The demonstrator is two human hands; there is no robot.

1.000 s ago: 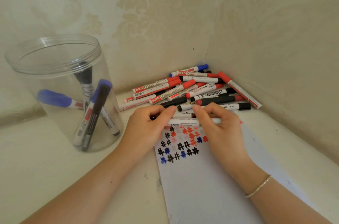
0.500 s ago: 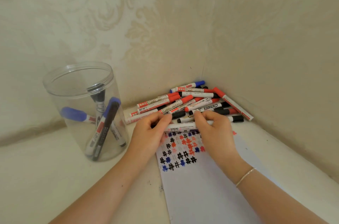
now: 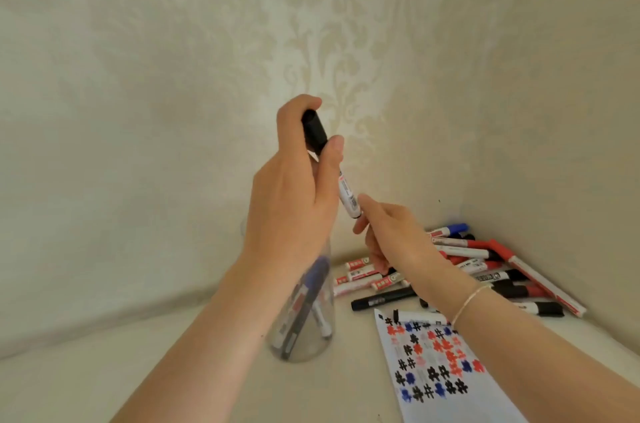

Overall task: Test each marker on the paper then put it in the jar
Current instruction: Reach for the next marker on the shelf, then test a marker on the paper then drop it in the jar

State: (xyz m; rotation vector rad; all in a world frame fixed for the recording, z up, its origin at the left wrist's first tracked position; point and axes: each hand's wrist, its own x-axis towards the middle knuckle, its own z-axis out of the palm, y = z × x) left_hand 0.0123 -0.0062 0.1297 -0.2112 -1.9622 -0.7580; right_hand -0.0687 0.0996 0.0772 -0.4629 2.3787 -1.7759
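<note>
My left hand (image 3: 294, 200) is raised in front of the wall and grips the black cap end of a white-barrelled marker (image 3: 346, 192). My right hand (image 3: 394, 235) pinches the marker's lower end with its fingertips. The clear plastic jar (image 3: 311, 336) stands on the table below, mostly hidden behind my left forearm, with several markers inside. The white paper (image 3: 446, 370) lies at the lower right, covered with red, blue and black hash marks. A pile of markers (image 3: 485, 270) lies in the corner beyond the paper.
Two patterned walls meet in a corner behind the pile. A black marker (image 3: 381, 300) lies loose between the jar and the paper. The cream table (image 3: 86, 388) stretches to the left of the jar.
Both hands have lifted one marker from the pile's edge up above the jar. The camera has tilted up and moved, so the jar now sits behind my left forearm.
</note>
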